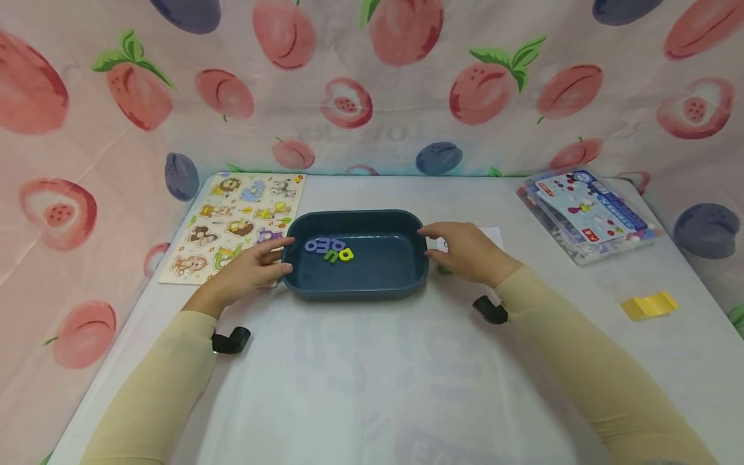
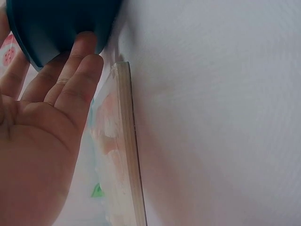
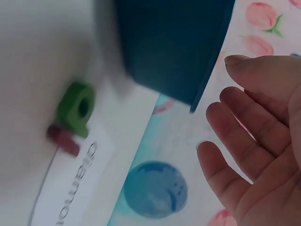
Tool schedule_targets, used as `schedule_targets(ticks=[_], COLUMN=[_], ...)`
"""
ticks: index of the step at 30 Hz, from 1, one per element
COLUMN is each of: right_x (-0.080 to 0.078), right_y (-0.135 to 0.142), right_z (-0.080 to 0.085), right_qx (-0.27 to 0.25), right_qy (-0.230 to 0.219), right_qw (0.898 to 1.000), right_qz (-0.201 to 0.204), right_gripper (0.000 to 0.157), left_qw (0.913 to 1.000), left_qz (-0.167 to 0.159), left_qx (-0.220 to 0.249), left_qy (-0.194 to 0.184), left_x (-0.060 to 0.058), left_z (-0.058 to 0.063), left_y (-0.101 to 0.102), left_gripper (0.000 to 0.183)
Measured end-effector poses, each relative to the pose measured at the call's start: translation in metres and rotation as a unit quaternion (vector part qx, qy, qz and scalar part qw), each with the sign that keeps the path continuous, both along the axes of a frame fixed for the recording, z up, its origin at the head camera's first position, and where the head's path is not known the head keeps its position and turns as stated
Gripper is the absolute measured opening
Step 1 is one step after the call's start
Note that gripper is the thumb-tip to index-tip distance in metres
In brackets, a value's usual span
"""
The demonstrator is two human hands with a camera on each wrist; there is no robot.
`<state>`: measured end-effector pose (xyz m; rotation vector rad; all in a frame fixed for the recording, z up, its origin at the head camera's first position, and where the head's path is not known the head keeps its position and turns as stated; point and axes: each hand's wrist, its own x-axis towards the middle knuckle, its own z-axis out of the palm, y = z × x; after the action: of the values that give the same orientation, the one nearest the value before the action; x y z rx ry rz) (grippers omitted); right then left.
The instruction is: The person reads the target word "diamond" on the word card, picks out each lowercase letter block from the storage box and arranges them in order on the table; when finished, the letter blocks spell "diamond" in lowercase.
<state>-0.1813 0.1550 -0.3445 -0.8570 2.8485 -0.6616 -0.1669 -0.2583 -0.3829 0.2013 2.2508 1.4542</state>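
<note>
A dark teal tray (image 1: 372, 287) stands mid-table with purple letters (image 1: 324, 245), a green letter (image 1: 330, 256) and a yellow letter (image 1: 345, 254) inside. My left hand (image 1: 247, 271) touches its left end with fairly straight fingers. At the right end is my right hand (image 1: 465, 252), thumb and fingers spread; the right wrist view shows a gap between fingertips and tray. Under that hand lies a white card (image 1: 493, 236) with printed letters, partly hidden. A green letter (image 3: 66, 110) and a dark red piece (image 3: 63, 140) lie at the card's end.
An animal picture board (image 1: 188, 263) lies at the left, close to the left hand. A clear plastic case (image 1: 587, 213) with a printed label sits at the back right. Nearer the right edge is a folded yellow paper (image 1: 649, 305). A fruit-patterned cloth (image 1: 383, 148) hangs behind.
</note>
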Motion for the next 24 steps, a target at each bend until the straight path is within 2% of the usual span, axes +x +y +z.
schedule_targets(ticks=[8, 24], right_x=[0.001, -0.005], right_y=[-0.027, -0.079], right_z=[0.005, -0.015], right_qx=[-0.011, -0.006], right_qy=[-0.016, -0.015], right_qw=[1.000, 0.999], right_qz=[0.016, 0.050], right_gripper=[0.044, 0.045], left_qw=[1.0000, 0.9999], left_qz=[0.000, 0.001], left_qx=[0.001, 0.013], left_qy=[0.001, 0.007], left_x=[0.000, 0.002], left_z=[0.001, 0.000], left_y=[0.001, 0.002], left_gripper=[0.067, 0.065])
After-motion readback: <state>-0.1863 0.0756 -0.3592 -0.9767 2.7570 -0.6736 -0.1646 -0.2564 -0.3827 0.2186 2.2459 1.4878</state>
